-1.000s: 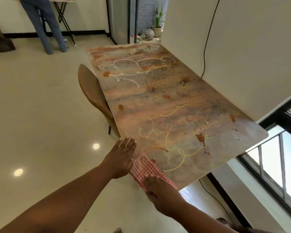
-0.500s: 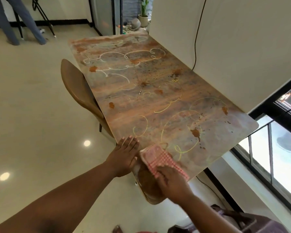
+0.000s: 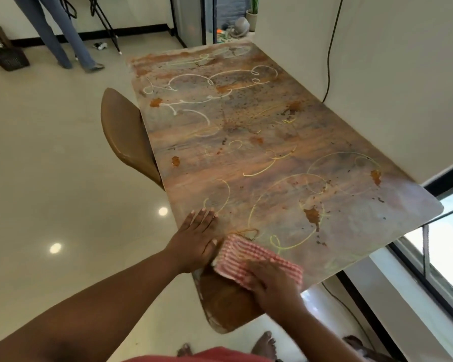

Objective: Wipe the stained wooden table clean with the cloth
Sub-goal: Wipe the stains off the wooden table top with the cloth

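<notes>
Red-checked cloth pressed under flat right hand on stained table; left hand just beside, spread flat, holding nothing. No readable writing.

Glossy cream floor, white wall, brown chair, window.

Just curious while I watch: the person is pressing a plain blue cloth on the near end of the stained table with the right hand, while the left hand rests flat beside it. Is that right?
Not quite. In the head view the cloth is red-and-white checked, not plain blue. Otherwise yes: the right hand presses it on the near end of the stained table, and the left hand rests flat beside it.
</notes>
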Tool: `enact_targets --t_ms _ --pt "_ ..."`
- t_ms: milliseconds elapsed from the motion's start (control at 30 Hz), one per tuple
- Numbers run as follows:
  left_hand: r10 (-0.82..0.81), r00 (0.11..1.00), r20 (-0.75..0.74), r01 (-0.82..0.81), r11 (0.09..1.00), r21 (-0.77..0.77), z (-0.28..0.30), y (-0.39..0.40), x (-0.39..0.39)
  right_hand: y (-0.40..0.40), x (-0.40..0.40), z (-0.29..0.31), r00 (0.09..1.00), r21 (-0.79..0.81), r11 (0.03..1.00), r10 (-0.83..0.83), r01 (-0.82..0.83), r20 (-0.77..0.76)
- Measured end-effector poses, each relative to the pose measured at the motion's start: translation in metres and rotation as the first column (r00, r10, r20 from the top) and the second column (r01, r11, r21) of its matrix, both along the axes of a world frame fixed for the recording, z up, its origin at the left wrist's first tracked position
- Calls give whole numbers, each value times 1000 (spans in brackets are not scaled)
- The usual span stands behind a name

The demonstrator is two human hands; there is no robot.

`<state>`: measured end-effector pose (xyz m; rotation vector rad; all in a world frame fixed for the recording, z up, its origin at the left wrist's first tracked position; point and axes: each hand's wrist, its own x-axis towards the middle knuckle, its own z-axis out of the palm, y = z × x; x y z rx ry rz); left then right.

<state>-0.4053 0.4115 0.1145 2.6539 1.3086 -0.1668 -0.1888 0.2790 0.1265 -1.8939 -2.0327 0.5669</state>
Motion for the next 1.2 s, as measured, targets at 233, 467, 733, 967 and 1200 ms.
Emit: enact_targets --t_ms 233,467,733,967,1200 --pt "59 998 19 -59 998 -3 4 1 32 -12 47 4 838 -21 839 545 -544 12" --pt "199 980 -23 -199 980 -28 2 -28 26 25 106 6 966 -98 961 258 -258 -17" --pt "212 977 0 -212 977 -21 9 -19 56 -8 97 -4 899 -2 900 436 -437 22" --pt "140 990 -30 -141 989 -32 5 -21 89 16 131 11 967 -10 970 241 -242 -78" --pt "119 992 -38 -120 992 -33 3 -17 111 2 129 4 883 32 884 462 -466 81"
